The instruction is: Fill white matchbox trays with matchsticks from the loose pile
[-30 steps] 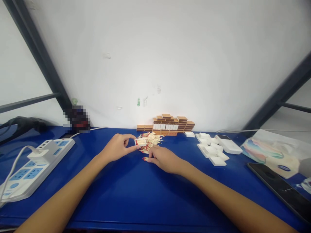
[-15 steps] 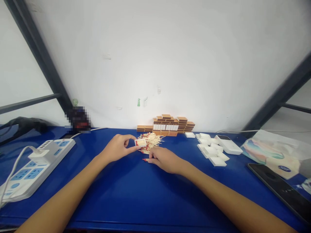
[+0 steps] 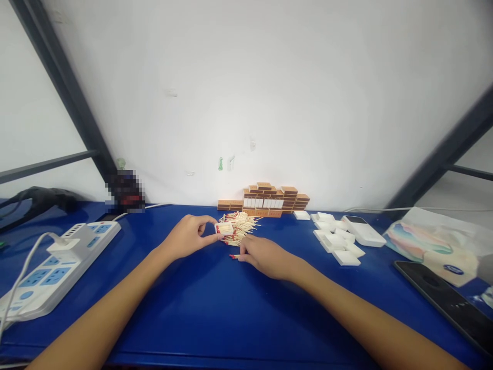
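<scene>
Between thumb and fingers, my left hand (image 3: 191,234) grips a small white matchbox tray (image 3: 224,233) with red-headed matches lying in it. My right hand (image 3: 265,255) is closed on a few matches (image 3: 234,256), their red heads poking out to the left beyond the fingertips. Behind both hands a loose heap of matches (image 3: 242,223) lies on the blue table (image 3: 200,303); the tray and the right hand hide part of it. Against the wall, brown matchboxes (image 3: 265,200) are stacked in rows, with several white pieces standing among them.
Several white matchbox trays (image 3: 335,237) lie to the right, beside a white device (image 3: 363,231) with a dark screen. A tissue pack (image 3: 431,246) and a black phone (image 3: 442,303) are at far right. A power strip (image 3: 57,272) with a white cable sits at left.
My right hand has shifted very slightly right, still pinching the matches. The left hand keeps the tray in nearly the same place. The whole view has moved a little.
</scene>
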{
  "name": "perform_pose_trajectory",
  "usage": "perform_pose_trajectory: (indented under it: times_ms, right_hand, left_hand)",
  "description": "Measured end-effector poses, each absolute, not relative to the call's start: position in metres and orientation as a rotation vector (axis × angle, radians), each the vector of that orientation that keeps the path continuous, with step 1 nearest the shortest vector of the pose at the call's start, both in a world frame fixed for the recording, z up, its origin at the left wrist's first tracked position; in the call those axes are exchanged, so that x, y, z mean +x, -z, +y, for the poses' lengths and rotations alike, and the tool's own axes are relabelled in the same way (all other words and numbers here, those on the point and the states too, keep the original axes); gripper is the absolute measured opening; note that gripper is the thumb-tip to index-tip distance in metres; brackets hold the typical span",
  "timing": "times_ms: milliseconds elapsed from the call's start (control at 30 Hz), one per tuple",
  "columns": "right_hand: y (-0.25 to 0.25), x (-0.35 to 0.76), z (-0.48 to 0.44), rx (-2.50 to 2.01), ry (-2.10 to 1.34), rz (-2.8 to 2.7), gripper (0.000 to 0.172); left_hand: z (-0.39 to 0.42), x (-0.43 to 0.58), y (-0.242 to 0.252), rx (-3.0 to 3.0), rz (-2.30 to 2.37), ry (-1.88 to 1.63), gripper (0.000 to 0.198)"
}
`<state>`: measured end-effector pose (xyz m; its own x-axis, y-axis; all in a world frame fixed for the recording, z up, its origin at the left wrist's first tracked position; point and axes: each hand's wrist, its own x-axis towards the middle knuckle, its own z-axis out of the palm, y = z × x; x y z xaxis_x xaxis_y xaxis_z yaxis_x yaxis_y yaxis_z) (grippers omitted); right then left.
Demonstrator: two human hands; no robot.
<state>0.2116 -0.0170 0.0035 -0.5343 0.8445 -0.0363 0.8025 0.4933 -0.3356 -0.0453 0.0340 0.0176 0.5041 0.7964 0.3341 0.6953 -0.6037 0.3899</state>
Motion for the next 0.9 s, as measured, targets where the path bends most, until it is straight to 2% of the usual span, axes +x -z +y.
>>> perform_pose_trajectory:
  times_ms: [400,667,900]
  right_hand:
    - [0.0,0.216,-0.012,-1.368,-0.497,-2.549,0.012]
    - [0.008,0.212,-0.014,-1.425,-0.288,-2.68,0.019]
    - [0.0,0.222,-0.016,-1.432,-0.324,-2.66,0.014]
  left_hand:
    - [0.034,-0.044,-0.017,2.538,1.283,-0.718,0.046]
    - [0.032,-0.044,-0.019,2.525,1.28,-0.722,0.049]
    - [0.031,-0.043,-0.018,2.511,1.261,-0.721,0.049]
